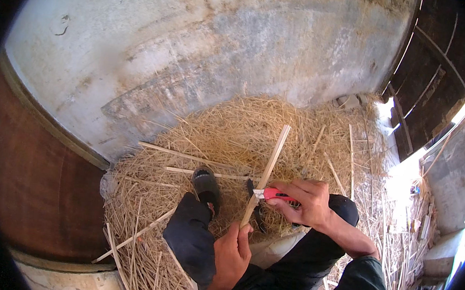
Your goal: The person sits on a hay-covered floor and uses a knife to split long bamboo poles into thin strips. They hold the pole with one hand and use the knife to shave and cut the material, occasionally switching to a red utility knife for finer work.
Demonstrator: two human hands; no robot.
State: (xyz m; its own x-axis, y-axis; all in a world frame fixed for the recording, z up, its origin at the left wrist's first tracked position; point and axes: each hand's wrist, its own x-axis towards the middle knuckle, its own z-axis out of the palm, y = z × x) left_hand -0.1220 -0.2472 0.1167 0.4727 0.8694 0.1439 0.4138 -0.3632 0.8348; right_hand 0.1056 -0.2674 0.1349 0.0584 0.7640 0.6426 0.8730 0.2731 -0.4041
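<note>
Rustic work space, apparently a shed or outbuilding, as indicated by the stained, weathered wall (196, 45), the dark wooden panel (435, 57) edged with daylight, and straw-like litter (217, 130) strewn with pale strips (352, 159).

Red cutter (276, 194) against pale strip (266, 173)

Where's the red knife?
The red knife is in the head view, right of centre, held in the right hand, its blade at the pale strip.
</note>
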